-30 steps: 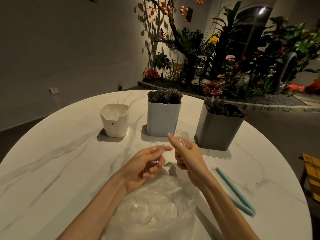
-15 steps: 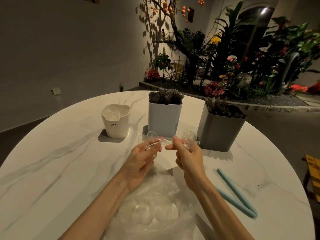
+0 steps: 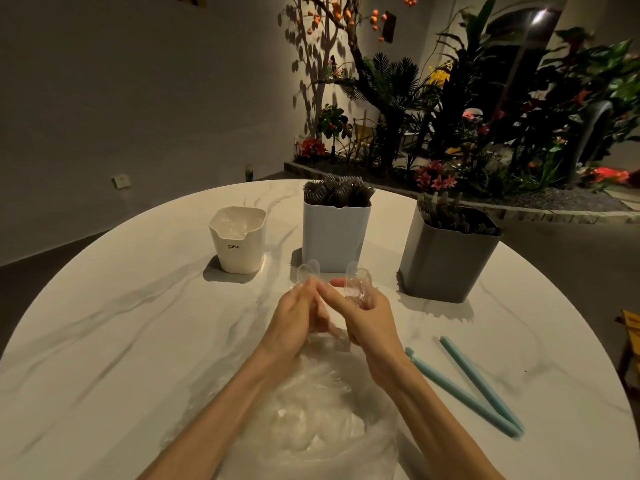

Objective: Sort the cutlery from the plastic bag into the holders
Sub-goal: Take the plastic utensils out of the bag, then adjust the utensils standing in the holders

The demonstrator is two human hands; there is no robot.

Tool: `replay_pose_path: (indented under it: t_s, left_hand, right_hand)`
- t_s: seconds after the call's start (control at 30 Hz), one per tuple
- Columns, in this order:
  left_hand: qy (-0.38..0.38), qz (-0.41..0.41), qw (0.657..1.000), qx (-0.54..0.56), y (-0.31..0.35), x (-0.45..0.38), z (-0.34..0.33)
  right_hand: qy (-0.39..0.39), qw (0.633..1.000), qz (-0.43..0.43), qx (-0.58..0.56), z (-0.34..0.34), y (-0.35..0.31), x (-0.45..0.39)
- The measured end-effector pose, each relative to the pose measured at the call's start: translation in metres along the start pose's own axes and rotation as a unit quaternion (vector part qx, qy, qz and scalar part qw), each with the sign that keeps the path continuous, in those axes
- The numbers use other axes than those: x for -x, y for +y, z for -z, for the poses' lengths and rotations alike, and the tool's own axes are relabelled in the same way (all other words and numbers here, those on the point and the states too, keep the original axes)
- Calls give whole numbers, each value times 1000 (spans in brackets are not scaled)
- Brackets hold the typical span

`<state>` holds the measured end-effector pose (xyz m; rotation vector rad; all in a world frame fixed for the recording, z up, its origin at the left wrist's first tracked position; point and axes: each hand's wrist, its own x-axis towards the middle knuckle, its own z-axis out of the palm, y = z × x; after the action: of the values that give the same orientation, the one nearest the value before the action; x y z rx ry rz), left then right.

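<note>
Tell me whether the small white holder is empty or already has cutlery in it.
Not empty: clear plastic pieces show inside the small white holder, below its rim. How many, cannot tell.

So a second ago the left hand (image 3: 294, 315) was curled low just above the bag (image 3: 311, 420), with the right hand (image 3: 367, 313) beside it holding clear spoons (image 3: 358, 277). Half a second ago both had lifted toward the middle of the frame, a bit apart, the left pinching a clear spoon (image 3: 306, 271) with its bowl up. Now they've closed together, fingertips touching at centre frame, and the two sets of spoon bowls sit nearer each other in front of the blue holder (image 3: 336, 237).
</note>
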<state>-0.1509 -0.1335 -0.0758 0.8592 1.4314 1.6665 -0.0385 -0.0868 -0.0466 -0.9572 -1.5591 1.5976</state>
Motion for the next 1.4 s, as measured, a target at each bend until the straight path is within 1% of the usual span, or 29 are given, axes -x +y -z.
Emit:
replay_pose_path:
  t_s: [0.1,0.2,0.27,0.33,0.43,0.5,0.57,0.63,0.7,0.8,0.9,0.97,1.03,1.13,1.17,1.27,1.33,1.4]
  left_hand:
    - [-31,-29,997,-57,-2,4,-4]
    - [-33,-89,989,-117,-6,1,-4]
    - [-43,-108,985,-130,-10,-1,-1]
    - [-70,-89,986,-123,-9,-1,1]
    - [-134,-49,982,-124,-5,1,4]
    - [-171,-9,978,-117,-2,4,4]
    - [-204,15,975,-90,-2,5,4]
    - [-206,30,977,-38,0,5,5]
    - [-183,38,982,17,0,2,9]
    - [-180,37,983,15,0,-1,12]
    - [-151,53,985,63,1,-1,12]
    - [-111,76,985,111,1,-1,13]
    - [-64,83,982,157,3,-2,17]
    - [-9,68,979,191,10,-6,24]
    - [15,59,980,187,14,-10,29]
    - [107,42,980,160,24,-23,45]
    - [159,29,977,143,28,-31,59]
    - [209,15,970,126,29,-38,75]
  right_hand:
    - [-14,1000,-15,9,-4,1,3]
    - [-46,998,-26,-25,-6,0,5]
    - [-51,998,-30,-21,-5,0,5]
    - [-36,999,-32,-7,-5,2,4]
    - [0,999,-28,23,-8,6,4]
    - [20,999,-30,31,-8,10,1]
    - [43,998,-33,20,-6,10,-2]
    - [64,998,-23,17,-2,8,-4]
    - [59,998,1,0,-1,4,-3]
    - [47,998,29,-3,-1,4,-2]
    - [49,998,42,1,-1,6,-3]
    - [55,998,43,-7,-1,5,-5]
    - [42,998,40,-21,-3,-1,-9]
    - [-24,999,30,-31,-17,-15,-21]
    - [-47,998,28,-34,-25,-21,-28]
    - [-78,995,29,-60,-53,-37,-53]
    - [-100,990,35,-95,-73,-48,-72]
    - [-140,979,44,-142,-91,-58,-90]
